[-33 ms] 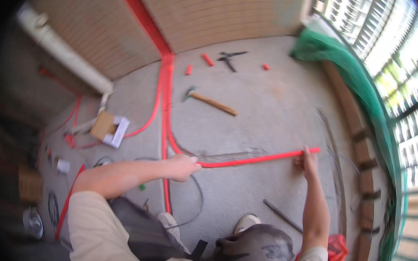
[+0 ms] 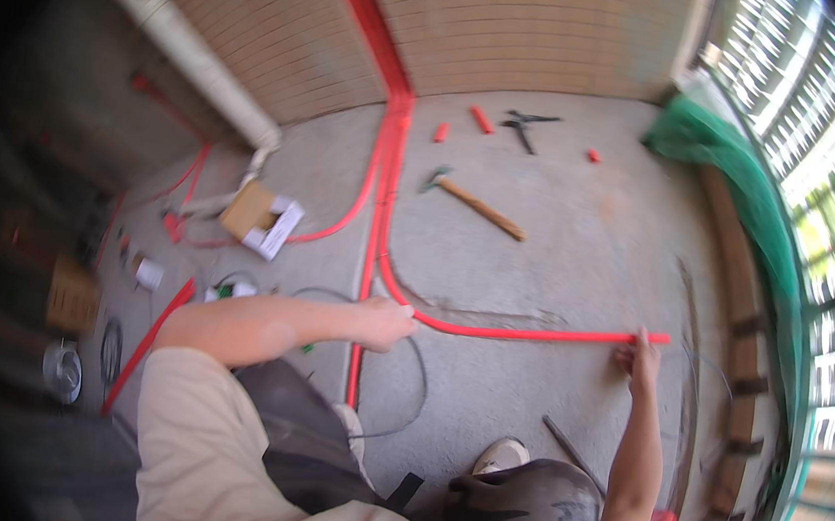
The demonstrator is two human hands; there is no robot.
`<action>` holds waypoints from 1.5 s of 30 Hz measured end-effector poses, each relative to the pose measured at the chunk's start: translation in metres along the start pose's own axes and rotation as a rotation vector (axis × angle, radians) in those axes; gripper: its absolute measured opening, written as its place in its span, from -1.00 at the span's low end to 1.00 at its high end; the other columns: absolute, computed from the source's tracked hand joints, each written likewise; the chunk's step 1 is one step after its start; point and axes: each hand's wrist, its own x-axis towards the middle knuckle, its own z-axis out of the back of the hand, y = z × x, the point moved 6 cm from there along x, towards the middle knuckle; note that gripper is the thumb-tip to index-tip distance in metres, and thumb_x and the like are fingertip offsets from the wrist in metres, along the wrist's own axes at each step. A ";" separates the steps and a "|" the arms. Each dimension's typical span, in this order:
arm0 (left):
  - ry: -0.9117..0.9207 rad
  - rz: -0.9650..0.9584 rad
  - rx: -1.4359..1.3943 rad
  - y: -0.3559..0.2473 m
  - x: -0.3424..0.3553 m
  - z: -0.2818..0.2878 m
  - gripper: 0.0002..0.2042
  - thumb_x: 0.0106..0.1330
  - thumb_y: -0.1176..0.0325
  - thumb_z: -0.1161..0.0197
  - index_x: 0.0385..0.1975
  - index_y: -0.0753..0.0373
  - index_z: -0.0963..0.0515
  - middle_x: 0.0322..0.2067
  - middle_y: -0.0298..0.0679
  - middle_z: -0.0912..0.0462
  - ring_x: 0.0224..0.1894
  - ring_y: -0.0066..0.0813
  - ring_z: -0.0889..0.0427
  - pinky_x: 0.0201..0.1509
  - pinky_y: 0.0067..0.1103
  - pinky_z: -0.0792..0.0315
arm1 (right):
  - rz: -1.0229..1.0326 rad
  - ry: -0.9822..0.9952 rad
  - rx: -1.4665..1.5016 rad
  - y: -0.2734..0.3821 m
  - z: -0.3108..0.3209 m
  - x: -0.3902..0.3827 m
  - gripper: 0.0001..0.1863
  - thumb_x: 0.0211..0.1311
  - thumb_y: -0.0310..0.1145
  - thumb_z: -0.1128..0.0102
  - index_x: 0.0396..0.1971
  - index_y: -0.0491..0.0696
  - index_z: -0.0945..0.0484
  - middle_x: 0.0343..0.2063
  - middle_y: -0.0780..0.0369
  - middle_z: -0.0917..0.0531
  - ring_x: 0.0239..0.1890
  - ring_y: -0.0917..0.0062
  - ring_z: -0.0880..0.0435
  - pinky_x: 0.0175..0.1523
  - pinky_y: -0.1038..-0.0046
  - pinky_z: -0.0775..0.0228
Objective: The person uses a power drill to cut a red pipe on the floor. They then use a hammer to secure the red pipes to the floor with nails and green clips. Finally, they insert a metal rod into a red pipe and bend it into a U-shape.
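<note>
A long red conduit pipe (image 2: 541, 335) runs along the floor from the wall, curves to the right and stretches across in front of me. Close to its free right end, my right hand (image 2: 640, 360) is closed around it. My left hand (image 2: 386, 326) is closed at the bend, fingers curled against the pipe; part of its grip is hidden. Just beyond the straight stretch, a shallow groove (image 2: 503, 316) marks the concrete. Farther off lies a hammer (image 2: 483, 210) with a wooden handle.
Beyond the hammer are a black hand tool (image 2: 524, 130) and short red pipe pieces (image 2: 480, 119). An opened carton (image 2: 253, 211) sits left. Green netting (image 2: 744, 212) and bricks line the right edge. A dark rod (image 2: 572, 450) lies near my right knee; a grey cable (image 2: 423, 382) loops by my feet.
The pipe's free end has swung down toward me, with my right hand on it, so the straight stretch now lies nearly level. The whole view has shifted, moving the scene rightward.
</note>
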 end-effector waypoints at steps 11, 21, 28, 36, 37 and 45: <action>-0.964 1.095 -1.255 0.007 -0.248 -0.323 -0.80 0.05 0.39 -0.38 -0.32 0.32 -0.69 -0.55 -0.11 -0.68 -0.48 -0.14 -0.66 -0.33 -0.41 -0.52 | -0.103 0.253 -0.538 -0.038 -0.050 -0.081 -0.76 0.39 -0.15 -0.23 -0.31 -0.02 -0.55 -0.58 0.33 -0.60 -0.64 0.65 -0.56 -0.58 0.62 -0.33; -1.148 1.541 -1.110 0.067 -0.306 -0.491 -0.75 0.15 0.29 -0.38 -0.28 0.34 -0.61 -0.20 0.02 -0.66 -0.14 0.03 -0.64 -0.07 -0.24 -0.51 | 0.178 0.544 -1.140 0.084 -0.313 -0.080 -0.76 0.38 -0.26 -0.12 -0.28 -0.16 -0.58 -0.53 0.25 -0.64 -0.57 0.57 -0.64 -0.46 0.53 -0.41; -1.017 2.153 -0.765 0.236 -0.366 -0.615 -0.62 0.38 0.09 -0.20 -0.01 0.26 -0.54 0.12 -0.06 -0.49 0.13 0.00 -0.46 0.21 -0.14 -0.32 | 0.659 0.928 -1.575 0.055 -0.656 -0.188 -0.78 0.11 -0.53 -0.05 -0.30 -0.25 -0.64 -0.60 0.16 -0.64 -0.57 0.49 -0.62 -0.38 0.42 -0.47; -0.700 2.233 -1.003 0.248 -0.338 -0.651 -0.51 0.43 -0.09 -0.06 0.11 0.20 -0.49 0.18 -0.08 -0.44 0.23 -0.06 -0.37 0.29 -0.03 -0.20 | 1.186 1.404 -1.562 -0.212 -1.001 -0.406 -0.58 0.22 -0.29 -0.30 0.03 -0.19 -0.57 -0.03 -0.05 -0.64 -0.06 0.12 -0.68 0.00 0.24 -0.52; -0.709 2.232 -1.016 0.253 -0.344 -0.648 -0.50 0.43 -0.09 -0.06 0.09 0.21 -0.49 0.16 -0.08 -0.45 0.20 -0.06 -0.38 0.28 -0.04 -0.20 | 1.315 1.469 -1.525 -0.248 -1.035 -0.417 -0.51 0.27 -0.21 -0.26 0.12 -0.16 -0.51 0.07 -0.04 -0.58 0.05 0.10 -0.62 0.10 0.20 -0.47; -0.876 2.256 -0.802 0.257 -0.361 -0.638 -0.41 0.32 -0.12 -0.20 0.13 0.26 -0.46 0.23 0.01 -0.37 0.26 0.00 -0.31 0.26 -0.01 -0.19 | 1.388 1.295 -1.769 -0.440 -1.165 -0.447 -0.33 0.44 0.12 0.01 0.32 -0.06 -0.31 0.29 -0.03 -0.40 0.34 0.05 -0.37 0.35 -0.03 -0.23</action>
